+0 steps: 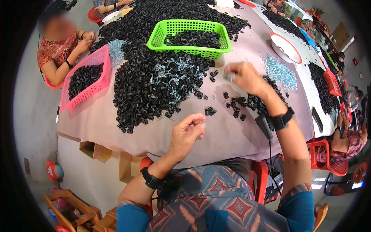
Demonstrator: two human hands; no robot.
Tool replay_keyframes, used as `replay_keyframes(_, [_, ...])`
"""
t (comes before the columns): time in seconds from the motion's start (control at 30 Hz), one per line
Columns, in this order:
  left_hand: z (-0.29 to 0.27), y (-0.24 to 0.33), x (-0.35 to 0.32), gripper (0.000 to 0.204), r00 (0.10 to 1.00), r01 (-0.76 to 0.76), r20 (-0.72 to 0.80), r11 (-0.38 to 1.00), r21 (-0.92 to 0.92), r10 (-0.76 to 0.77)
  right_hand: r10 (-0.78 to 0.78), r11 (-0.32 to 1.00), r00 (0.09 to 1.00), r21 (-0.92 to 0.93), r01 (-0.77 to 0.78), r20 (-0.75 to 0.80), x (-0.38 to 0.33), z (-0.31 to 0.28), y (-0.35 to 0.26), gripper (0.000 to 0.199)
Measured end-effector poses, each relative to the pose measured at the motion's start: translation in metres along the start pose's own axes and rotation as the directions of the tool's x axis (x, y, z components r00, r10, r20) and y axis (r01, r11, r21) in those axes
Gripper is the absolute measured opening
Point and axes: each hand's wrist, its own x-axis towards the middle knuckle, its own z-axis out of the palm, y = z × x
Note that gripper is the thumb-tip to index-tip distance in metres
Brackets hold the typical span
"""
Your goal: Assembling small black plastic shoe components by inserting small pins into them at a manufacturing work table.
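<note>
Patterned shirt (pixel 205 193) nearest; beyond, the left hand (pixel 188 133) curls, the right hand (pixel 247 78) blurs, and I can't tell either's grip. Black parts (pixel 137 96) heap the table (pixel 228 135) ahead; I'd judge it small-part picking, next needing precise pinching.

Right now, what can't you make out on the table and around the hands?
All in the head view:
- Right hand: motion blur hides what, if anything, its fingertips hold.
- Left hand: curled fingers hide whether anything is inside.
- Green basket: its heaped black parts cover most of the floor.
- Silver springs: too small and tangled to count.
- Red chair: mostly hidden by the wearer's patterned shirt.
</note>
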Motion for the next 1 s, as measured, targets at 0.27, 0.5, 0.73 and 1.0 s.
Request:
replay_keyframes(0.27, [-0.001, 0.001, 0.003, 0.018, 0.999, 0.032, -0.025, 0.999, 0.016, -0.031, -0.161, 0.965, 0.981, -0.191, 0.179, 0.104, -0.039, 0.031, 0.009, 0.024])
replay_keyframes(0.5, [0.001, -0.001, 0.005, 0.018, 0.999, 0.052, 0.011, 0.999, -0.006, -0.052, -0.066, 0.989, 0.998, -0.136, 0.062, -0.023, -0.041, 0.034, 0.01, 0.02])
replay_keyframes(0.73, [0.006, 0.007, 0.002, 0.023, 0.98, 0.198, 0.014, 0.962, -0.187, -0.198, -0.33, 0.944, 0.931, -0.028, 0.33, -0.155, -0.081, 0.069, -0.067, 0.028])
replay_keyframes(1.0, [0.005, 0.006, -0.002, 0.021, 0.968, 0.251, 0.061, 0.957, -0.148, -0.245, -0.209, 0.946, 0.977, 0.245, 0.212, -0.041, -0.099, 0.059, -0.074, 0.026])
